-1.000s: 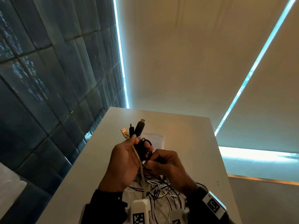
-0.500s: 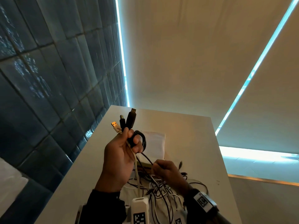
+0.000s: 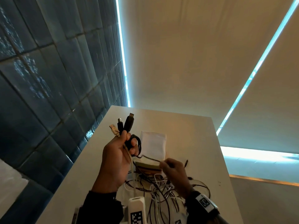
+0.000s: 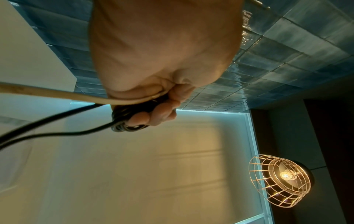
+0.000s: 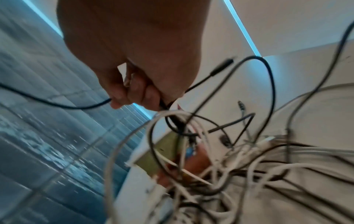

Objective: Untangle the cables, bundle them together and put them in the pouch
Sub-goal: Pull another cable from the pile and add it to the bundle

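The left hand (image 3: pixel 118 160) grips three plugs (image 3: pixel 123 125) and a small black coil (image 3: pixel 136 143). The right hand (image 3: pixel 174 172), below and beside it, pinches a black cable (image 3: pixel 150 158) running from that coil. Beneath both hands, the cable tangle (image 3: pixel 161 189) remains mostly unsorted. The white pouch (image 3: pixel 153 146) lies beyond the hands, unfilled. Bundling has barely begun.
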A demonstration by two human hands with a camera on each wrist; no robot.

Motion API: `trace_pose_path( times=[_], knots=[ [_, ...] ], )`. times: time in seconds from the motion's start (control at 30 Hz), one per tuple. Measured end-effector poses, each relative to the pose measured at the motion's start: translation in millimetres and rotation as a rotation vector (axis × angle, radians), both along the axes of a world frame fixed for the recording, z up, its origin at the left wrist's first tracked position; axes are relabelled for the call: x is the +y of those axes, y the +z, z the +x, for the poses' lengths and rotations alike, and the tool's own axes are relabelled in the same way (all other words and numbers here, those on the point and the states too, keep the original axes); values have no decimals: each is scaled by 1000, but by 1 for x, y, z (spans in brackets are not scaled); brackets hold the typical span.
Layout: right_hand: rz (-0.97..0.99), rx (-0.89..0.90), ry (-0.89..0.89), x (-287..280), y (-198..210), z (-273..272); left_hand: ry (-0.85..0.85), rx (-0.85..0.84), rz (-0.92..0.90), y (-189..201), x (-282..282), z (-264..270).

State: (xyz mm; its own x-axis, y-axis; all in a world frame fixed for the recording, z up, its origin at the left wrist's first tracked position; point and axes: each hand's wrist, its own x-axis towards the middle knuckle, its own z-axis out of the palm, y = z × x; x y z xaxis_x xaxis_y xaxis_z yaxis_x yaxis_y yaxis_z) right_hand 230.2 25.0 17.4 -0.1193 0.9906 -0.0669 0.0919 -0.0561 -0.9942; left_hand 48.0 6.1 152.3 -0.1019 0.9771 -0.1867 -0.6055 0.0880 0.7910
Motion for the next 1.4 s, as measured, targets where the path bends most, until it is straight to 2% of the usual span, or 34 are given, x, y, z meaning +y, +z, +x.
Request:
trace_pose_path(
  times=[0.2, 0.33, 0.47, 0.6, 0.73, 0.97, 1.17, 1.3, 1.4],
  knots=[
    [127, 238, -17, 4, 67, -18, -25, 44, -69, -3, 2, 8],
    [220, 344, 136, -6, 91, -26, 18, 51, -93, -2, 0, 11],
    [212, 330, 274, -14, 96, -29, 17, 46, -57, -1, -1, 12],
    [179, 194, 367, -15, 86, -28, -110, -131, 2, 3, -3, 6],
    [88, 205, 351, -10, 68, -23, -115, -196, 72, 5, -5, 7],
    [89, 197, 385, -3, 47, -22, -114, -128, 73, 3, -5, 13],
    [100, 25, 375, -5, 26, -7, -60, -74, 52, 5, -1, 7],
    [162, -84, 298, -23, 39, 23, -28, 5, 19, 4, -3, 9],
    [235, -141, 193, -42, 59, 56, -23, 171, -7, 1, -4, 15]
  ],
)
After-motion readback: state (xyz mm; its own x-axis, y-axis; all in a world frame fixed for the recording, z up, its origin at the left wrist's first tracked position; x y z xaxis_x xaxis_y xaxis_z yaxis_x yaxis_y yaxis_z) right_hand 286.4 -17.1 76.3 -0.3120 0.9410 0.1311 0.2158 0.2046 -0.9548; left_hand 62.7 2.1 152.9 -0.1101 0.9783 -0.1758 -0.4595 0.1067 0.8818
